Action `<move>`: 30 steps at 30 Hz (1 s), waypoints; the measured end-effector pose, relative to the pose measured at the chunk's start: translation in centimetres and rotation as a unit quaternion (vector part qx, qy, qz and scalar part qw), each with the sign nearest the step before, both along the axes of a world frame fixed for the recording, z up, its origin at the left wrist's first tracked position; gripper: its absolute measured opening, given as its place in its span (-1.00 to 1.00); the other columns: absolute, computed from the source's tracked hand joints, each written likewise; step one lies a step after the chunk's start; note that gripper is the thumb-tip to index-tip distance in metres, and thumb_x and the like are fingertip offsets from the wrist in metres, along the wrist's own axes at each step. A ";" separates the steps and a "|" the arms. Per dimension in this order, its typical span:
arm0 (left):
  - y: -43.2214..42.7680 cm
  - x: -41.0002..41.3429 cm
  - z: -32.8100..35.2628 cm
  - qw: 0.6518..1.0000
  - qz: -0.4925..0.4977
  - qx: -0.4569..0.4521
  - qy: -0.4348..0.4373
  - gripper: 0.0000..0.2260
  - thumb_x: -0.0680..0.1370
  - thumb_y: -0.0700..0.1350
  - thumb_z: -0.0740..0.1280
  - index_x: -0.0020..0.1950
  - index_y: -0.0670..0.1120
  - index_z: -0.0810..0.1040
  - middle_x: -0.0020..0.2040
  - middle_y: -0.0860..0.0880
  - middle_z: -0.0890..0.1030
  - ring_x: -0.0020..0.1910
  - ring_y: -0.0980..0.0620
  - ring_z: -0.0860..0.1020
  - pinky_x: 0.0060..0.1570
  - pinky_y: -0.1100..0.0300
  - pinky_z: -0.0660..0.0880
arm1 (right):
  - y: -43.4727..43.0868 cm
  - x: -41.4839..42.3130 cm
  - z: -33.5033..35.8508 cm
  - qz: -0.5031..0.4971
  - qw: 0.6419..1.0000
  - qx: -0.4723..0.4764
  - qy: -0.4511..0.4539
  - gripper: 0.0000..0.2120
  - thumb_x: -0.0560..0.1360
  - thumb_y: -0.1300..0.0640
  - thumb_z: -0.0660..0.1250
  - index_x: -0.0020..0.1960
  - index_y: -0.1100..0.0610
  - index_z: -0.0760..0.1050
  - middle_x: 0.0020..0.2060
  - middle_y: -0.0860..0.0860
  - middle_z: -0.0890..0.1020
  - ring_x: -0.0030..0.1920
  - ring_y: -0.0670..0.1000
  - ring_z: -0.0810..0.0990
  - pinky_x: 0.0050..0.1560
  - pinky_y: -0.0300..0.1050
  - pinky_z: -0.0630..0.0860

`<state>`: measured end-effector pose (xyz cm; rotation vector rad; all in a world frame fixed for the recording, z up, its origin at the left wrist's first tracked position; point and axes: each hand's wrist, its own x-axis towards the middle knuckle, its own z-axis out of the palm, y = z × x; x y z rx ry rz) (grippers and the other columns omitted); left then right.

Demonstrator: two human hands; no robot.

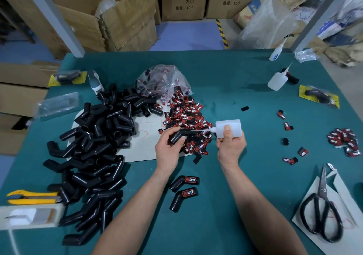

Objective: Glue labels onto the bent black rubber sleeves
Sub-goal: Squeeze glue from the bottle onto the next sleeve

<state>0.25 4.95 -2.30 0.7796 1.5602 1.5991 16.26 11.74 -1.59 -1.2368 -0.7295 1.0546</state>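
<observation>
My left hand (168, 148) grips a bent black rubber sleeve (181, 135) above the heap of red-and-black labels (189, 117). My right hand (230, 146) holds a white glue bottle (228, 128) on its side, with the nozzle tip pointing left onto the sleeve's upper arm. Two labelled sleeves (184, 182) lie on the green table (225, 81) between my forearms. A big pile of bare black sleeves (94, 146) covers the left of the table.
A plastic bag of labels (161, 78) sits behind the label heap. Two more glue bottles (278, 79) stand at the back right. Scissors (322, 205) lie on paper at the right, a yellow utility knife (32, 196) at the left. Loose labels (344, 139) are scattered to the right. Cardboard boxes stand beyond the table.
</observation>
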 end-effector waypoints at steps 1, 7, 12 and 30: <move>0.0 0.0 0.0 1.000 -0.001 0.000 0.002 -0.65 0.53 -0.33 0.49 0.12 0.12 0.67 0.14 0.13 0.69 0.14 0.09 0.66 0.19 0.29 0.54 | 0.0 0.0 0.0 -0.001 1.000 -0.001 0.001 -0.66 0.39 -0.14 0.40 -0.16 0.12 0.42 -0.44 0.06 0.48 -0.58 -0.05 0.39 -0.59 -0.27 0.31; 0.1 0.0 -0.1 0.999 0.001 0.008 0.035 -0.69 0.51 -0.38 0.48 0.15 -0.03 0.68 0.17 0.02 0.68 0.20 0.07 0.63 0.26 0.27 0.50 | 0.1 -0.1 0.0 -0.006 1.000 -0.003 0.009 -0.65 0.37 -0.13 0.41 -0.16 0.13 0.40 -0.47 0.00 0.48 -0.59 -0.06 0.37 -0.60 -0.26 0.30; 0.1 0.0 -0.1 0.999 0.001 0.001 0.037 -0.71 0.52 -0.38 0.48 0.17 -0.11 0.68 0.17 0.02 0.67 0.20 0.09 0.63 0.25 0.27 0.50 | 0.1 -0.2 -0.1 -0.002 1.000 -0.006 0.008 -0.65 0.37 -0.14 0.41 -0.16 0.12 0.40 -0.48 -0.03 0.48 -0.59 -0.06 0.37 -0.60 -0.26 0.30; 0.2 -0.1 -0.5 0.999 -0.002 0.000 0.038 -0.71 0.52 -0.36 0.48 0.17 -0.08 0.69 0.15 0.11 0.67 0.22 0.09 0.62 0.28 0.25 0.51 | 0.1 -0.1 -0.1 0.002 1.000 -0.003 -0.004 -0.69 0.38 -0.12 0.40 -0.16 0.10 0.42 -0.48 -0.05 0.50 -0.59 -0.05 0.38 -0.60 -0.25 0.31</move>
